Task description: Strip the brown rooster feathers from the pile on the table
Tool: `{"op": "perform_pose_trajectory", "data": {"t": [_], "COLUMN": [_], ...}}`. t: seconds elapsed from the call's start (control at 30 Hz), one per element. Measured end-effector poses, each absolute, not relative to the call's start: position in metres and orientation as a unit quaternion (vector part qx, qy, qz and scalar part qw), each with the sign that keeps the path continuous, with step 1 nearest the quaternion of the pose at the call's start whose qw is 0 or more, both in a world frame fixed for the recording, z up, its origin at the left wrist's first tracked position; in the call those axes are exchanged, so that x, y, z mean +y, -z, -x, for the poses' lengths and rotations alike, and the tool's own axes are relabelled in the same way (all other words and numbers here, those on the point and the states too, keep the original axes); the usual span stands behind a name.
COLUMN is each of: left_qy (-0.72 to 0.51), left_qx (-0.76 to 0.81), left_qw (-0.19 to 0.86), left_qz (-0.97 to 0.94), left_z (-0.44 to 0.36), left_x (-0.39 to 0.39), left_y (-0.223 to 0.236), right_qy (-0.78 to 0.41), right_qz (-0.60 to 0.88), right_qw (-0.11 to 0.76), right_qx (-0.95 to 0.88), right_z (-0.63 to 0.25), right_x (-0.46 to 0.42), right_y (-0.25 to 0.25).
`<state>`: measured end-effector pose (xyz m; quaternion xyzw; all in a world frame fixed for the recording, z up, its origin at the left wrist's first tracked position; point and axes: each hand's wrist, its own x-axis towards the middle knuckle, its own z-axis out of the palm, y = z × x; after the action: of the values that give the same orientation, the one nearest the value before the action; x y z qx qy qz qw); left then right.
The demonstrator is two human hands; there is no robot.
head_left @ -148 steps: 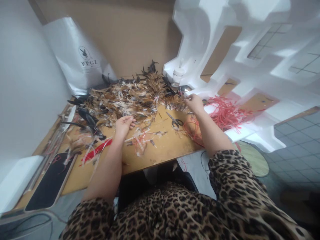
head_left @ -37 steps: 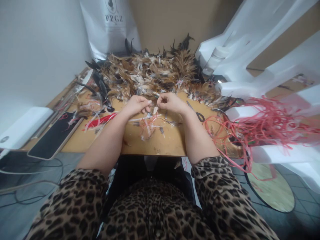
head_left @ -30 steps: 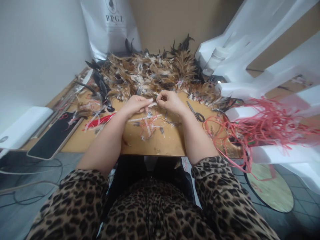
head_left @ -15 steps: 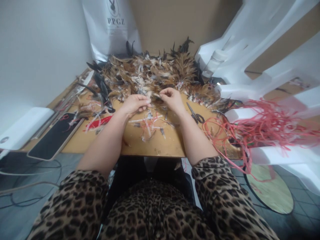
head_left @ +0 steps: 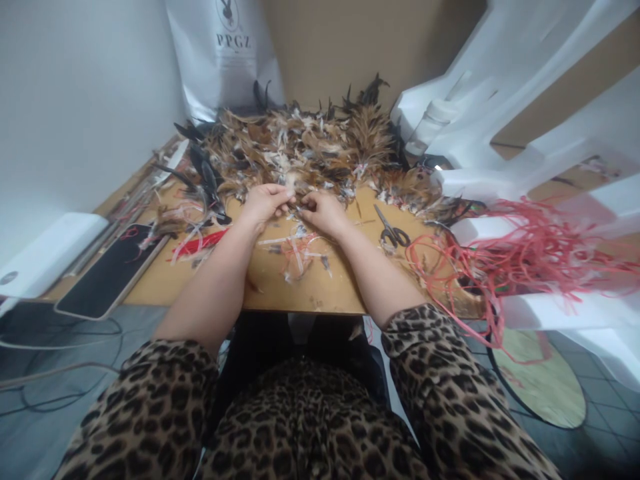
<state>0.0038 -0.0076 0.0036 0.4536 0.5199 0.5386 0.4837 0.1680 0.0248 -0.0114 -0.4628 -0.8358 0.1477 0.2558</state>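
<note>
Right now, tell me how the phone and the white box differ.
The phone shows a dark face with a pale rim, while the white box is white nearly all over. The phone is a thin slab; the white box looks clearly thicker. A red strand lies on the phone, while the white box has a white cord at its near end. Both are long, with rounded corners.

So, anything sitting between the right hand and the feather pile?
Nothing visible. The right hand is at the near edge of the feather pile. The scissors lie off to its right, and the pink and clear strips are on the near side.
</note>
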Motion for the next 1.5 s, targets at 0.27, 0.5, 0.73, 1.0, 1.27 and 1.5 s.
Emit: {"op": "perform_pose_trajectory", "data": {"t": [0.27,0.5,0.73,1.0,1.27,1.5], "left_qy": [-0.551,-0.538,-0.55,-0.58,-0.53,-0.497], "left_qx": [0.499,0.435,0.374,0.421,0.51,0.494], "left_qw": [0.529,0.643,0.677,0.626,0.474,0.484], "left_qz": [-0.409,-0.328,-0.314,-0.308,-0.484,-0.524], "left_z": [-0.002,-0.004,-0.006,-0.007,-0.007,-0.008], "left_x": [-0.006,-0.008,-0.009,-0.01,-0.011,-0.012], "left_y": [0.0,-0.004,-0.004,-0.011,-0.008,-0.006], "right_qy": [-0.303,-0.667,-0.732,-0.685,-0.58,-0.49], "right_qz": [0.442,0.367,0.304,0.324,0.389,0.355], "right_qw": [0.381,0.479,0.45,0.445,0.38,0.269], "right_qx": [-0.754,-0.437,-0.411,-0.478,-0.606,-0.749], "right_z": [-0.16,-0.171,-0.165,-0.165,-0.189,-0.186], "right_x": [0.026,0.022,0.016,0.02,0.021,0.021], "right_y": [0.005,-0.017,-0.012,-0.004,-0.019,-0.014]}}
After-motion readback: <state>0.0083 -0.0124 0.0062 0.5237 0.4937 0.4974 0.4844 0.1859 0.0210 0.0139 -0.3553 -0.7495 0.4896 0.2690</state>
